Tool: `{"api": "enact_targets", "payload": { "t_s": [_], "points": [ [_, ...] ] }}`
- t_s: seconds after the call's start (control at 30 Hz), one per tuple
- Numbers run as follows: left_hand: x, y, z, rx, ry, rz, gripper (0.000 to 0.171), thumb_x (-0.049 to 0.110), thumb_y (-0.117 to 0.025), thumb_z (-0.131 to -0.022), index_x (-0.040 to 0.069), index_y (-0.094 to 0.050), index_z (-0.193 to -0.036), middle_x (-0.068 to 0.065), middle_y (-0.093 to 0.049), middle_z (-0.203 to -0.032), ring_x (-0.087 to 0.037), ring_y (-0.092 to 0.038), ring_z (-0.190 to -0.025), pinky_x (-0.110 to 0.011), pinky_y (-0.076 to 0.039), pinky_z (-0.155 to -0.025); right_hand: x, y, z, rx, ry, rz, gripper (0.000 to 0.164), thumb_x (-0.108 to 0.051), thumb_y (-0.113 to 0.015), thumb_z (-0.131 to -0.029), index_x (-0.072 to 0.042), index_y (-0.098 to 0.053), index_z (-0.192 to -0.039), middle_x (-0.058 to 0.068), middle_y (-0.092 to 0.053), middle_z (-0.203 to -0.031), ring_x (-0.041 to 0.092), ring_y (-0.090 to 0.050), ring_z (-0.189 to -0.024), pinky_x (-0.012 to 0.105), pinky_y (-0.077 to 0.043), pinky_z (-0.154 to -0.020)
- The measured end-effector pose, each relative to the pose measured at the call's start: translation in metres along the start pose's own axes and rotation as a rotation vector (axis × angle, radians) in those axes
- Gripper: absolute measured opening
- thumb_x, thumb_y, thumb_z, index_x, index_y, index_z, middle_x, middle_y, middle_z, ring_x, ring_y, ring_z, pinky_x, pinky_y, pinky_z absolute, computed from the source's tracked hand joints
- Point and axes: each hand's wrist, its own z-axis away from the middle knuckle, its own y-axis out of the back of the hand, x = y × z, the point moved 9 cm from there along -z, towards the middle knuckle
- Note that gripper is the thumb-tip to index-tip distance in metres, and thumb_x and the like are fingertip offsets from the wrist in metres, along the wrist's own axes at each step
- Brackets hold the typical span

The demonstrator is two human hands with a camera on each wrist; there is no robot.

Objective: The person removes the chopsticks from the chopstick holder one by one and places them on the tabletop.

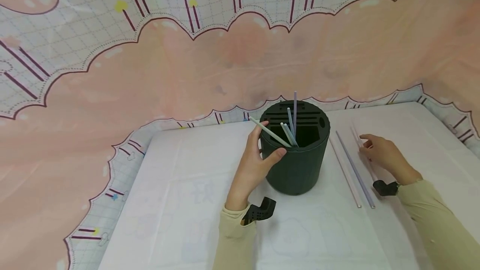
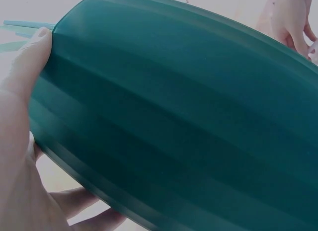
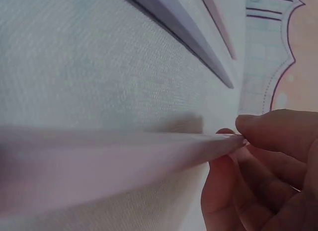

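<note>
My left hand (image 1: 258, 153) grips the dark green pen holder (image 1: 296, 170) at its left side, thumb at the front rim and fingers round the far side. In the left wrist view the ribbed wall of the holder (image 2: 169, 112) fills most of the picture. Several thin pale sticks (image 1: 288, 133), bluish, greenish and purple, stand leaning in its open compartment. To the right, my right hand (image 1: 384, 155) pinches a thin pink stick (image 3: 124, 166) between thumb and fingers, close over the table.
A blue-purple stick (image 1: 356, 170) and another pink stick (image 1: 345, 174) lie side by side between the holder and my right hand. The white table (image 1: 187, 203) meets a peach patterned cloth (image 1: 240, 61) behind. Black wrist mounts (image 1: 260, 211) sit on both wrists.
</note>
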Motion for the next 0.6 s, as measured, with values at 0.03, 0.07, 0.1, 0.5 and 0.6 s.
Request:
{"api": "enact_targets", "payload": {
  "t_s": [0.03,0.07,0.1,0.5,0.6],
  "points": [
    [0.005,0.001,0.002,-0.001,-0.003,0.004,0.073,0.053,-0.059,-0.078,0.029,-0.025,-0.139,-0.002,-0.018,-0.145,-0.022,-0.024,-0.129,-0.048,-0.03,-0.098,0.001,-0.001,0.0,-0.005,0.0,0.014,0.044,-0.01,-0.053,-0.085,0.013,-0.042,-0.122,0.024,-0.055,-0.095,0.02,-0.055,-0.068,0.037,-0.043,-0.061],
    [0.01,0.001,0.003,-0.003,-0.005,0.008,0.073,0.051,-0.059,-0.079,0.027,-0.025,-0.139,-0.003,-0.018,-0.145,-0.023,-0.024,-0.129,-0.048,-0.03,-0.098,0.001,-0.002,0.0,-0.009,-0.002,0.026,0.044,-0.01,-0.053,-0.084,0.013,-0.043,-0.121,0.023,-0.056,-0.094,0.02,-0.054,-0.068,0.037,-0.043,-0.061],
    [0.014,0.002,0.005,-0.003,-0.006,0.013,0.073,0.051,-0.059,-0.08,0.025,-0.025,-0.139,-0.004,-0.018,-0.145,-0.023,-0.024,-0.129,-0.048,-0.03,-0.098,0.002,-0.004,-0.001,-0.017,-0.013,0.03,0.043,-0.01,-0.053,-0.085,0.013,-0.044,-0.12,0.022,-0.055,-0.094,0.021,-0.053,-0.069,0.036,-0.042,-0.06],
    [-0.013,-0.002,-0.006,0.009,0.005,-0.005,0.071,0.056,-0.059,-0.076,0.042,-0.023,-0.136,0.008,-0.017,-0.144,-0.016,-0.024,-0.128,-0.045,-0.031,-0.097,0.002,-0.01,-0.001,-0.024,-0.029,0.077,0.036,-0.008,-0.057,-0.083,0.012,-0.051,-0.113,0.014,-0.054,-0.083,0.022,-0.047,-0.068,0.033,-0.039,-0.058],
    [-0.018,-0.003,-0.009,0.015,0.003,-0.017,0.07,0.059,-0.058,-0.075,0.047,-0.022,-0.134,0.012,-0.017,-0.143,-0.013,-0.024,-0.128,-0.044,-0.032,-0.097,0.001,-0.007,-0.001,-0.025,-0.02,0.083,0.037,-0.011,-0.056,-0.084,0.011,-0.05,-0.113,0.017,-0.055,-0.087,0.025,-0.049,-0.072,0.037,-0.041,-0.061]
  ]
}}
